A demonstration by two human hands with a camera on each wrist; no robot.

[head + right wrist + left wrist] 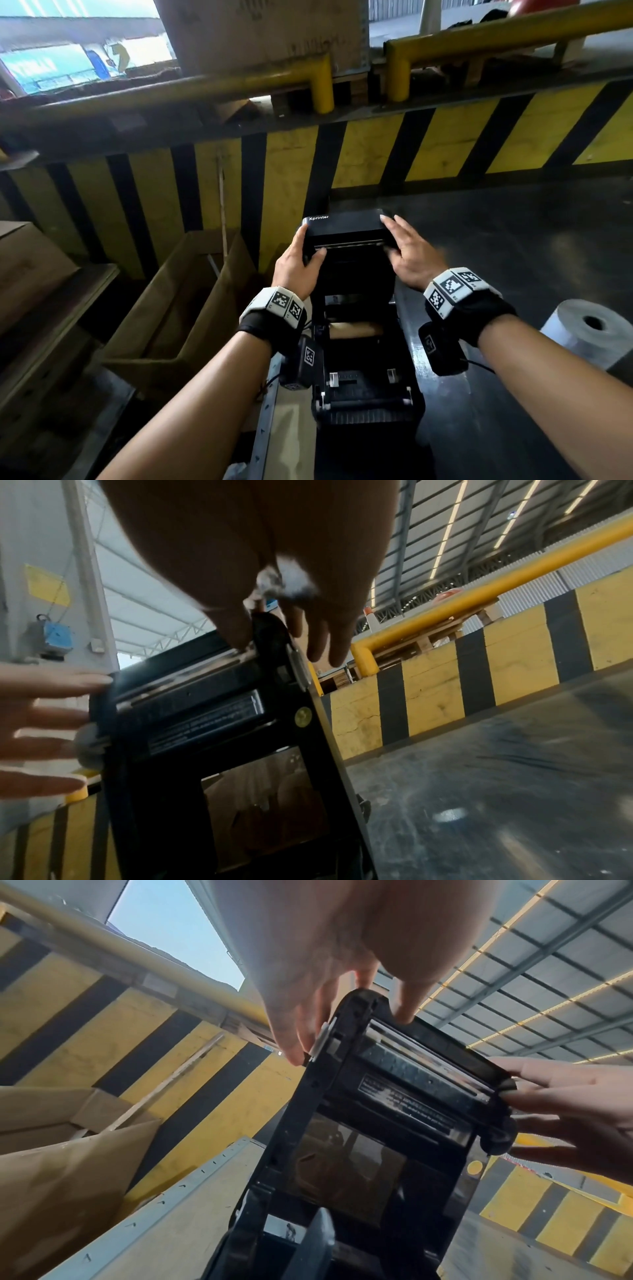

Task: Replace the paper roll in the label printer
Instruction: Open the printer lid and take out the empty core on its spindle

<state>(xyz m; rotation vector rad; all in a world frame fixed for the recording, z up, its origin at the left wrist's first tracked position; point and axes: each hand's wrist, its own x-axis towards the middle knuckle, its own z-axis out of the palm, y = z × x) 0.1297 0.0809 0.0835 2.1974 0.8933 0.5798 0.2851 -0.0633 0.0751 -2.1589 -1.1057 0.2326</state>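
The black label printer [366, 394] stands on a dark table with its lid [346, 226] raised upright. My left hand [310, 246] pinches the lid's left corner, thumb on the inner edge and fingers on the outer side; the left wrist view shows this at the lid [411, 1074]. My right hand [390, 236] touches the lid's right end with straight, spread fingers [534, 1096]. The lid's underside [192, 696] shows a label and a dark window. A brown cardboard core [356, 330] lies in the printer's bay. A white paper roll [589, 329] stands at the right.
An open cardboard box [178, 291] sits left of the printer, below the table edge. A yellow-and-black striped barrier [445, 147] with yellow rails [397, 68] runs behind. The dark tabletop [513, 240] extends to the right.
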